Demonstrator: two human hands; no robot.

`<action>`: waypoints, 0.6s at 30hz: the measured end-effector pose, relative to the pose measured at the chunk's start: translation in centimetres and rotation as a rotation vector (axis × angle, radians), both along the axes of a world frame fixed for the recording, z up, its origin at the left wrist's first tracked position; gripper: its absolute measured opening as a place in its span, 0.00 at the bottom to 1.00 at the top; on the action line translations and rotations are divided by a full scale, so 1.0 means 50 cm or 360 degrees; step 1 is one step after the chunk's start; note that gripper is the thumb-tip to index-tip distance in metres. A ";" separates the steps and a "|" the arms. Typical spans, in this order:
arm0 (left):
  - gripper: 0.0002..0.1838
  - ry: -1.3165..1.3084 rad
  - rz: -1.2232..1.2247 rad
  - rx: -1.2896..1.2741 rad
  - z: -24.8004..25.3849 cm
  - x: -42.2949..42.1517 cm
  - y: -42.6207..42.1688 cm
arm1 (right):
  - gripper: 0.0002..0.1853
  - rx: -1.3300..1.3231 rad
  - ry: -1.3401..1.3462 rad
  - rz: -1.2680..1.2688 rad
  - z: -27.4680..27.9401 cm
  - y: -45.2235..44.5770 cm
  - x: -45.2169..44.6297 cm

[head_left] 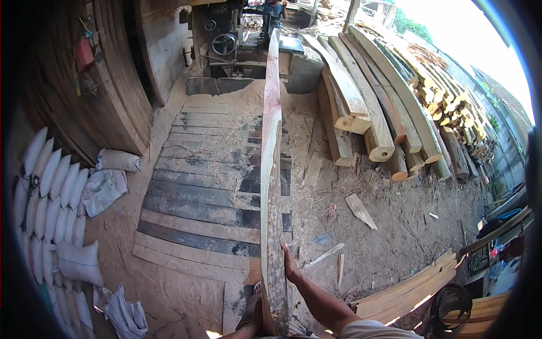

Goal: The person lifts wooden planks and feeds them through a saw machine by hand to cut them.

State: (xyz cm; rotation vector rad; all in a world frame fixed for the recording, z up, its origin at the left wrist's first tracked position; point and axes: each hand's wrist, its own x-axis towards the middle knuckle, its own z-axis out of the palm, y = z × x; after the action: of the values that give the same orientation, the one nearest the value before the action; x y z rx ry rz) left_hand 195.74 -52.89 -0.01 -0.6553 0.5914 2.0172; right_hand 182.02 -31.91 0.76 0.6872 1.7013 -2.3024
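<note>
A long, rough-edged wooden plank (272,169) stretches from close to my body toward a large machine with a handwheel (224,44). Its pale sawn face and dark, bark-like side both show. Against the plank's right side, near its close end, my right hand (291,265) grips it, with part of the fingers hidden. At the bottom edge, part of my left arm shows left of the plank; the fingers of that hand are hidden. At the far end of the plank another person (274,8) stands behind the machine.
Slatted boards (192,195) strewn with sawdust cover the ground left of the plank. Thick timbers (379,144) and stacked logs (451,96) lie at the right. Full white sacks (53,192) are piled at the left. Sawn boards (415,291) lie at the lower right.
</note>
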 end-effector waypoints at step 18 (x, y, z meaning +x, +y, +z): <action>0.45 -0.0004 -0.0070 0.0029 0.013 -0.189 0.096 | 0.41 -0.0005 0.0046 0.0029 0.157 0.034 -0.155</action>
State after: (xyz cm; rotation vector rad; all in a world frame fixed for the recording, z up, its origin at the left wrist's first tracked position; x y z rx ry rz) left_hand 186.28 -48.09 0.64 -0.6283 0.5804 1.9783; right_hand 174.25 -30.21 8.59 0.6385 1.7085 -2.3134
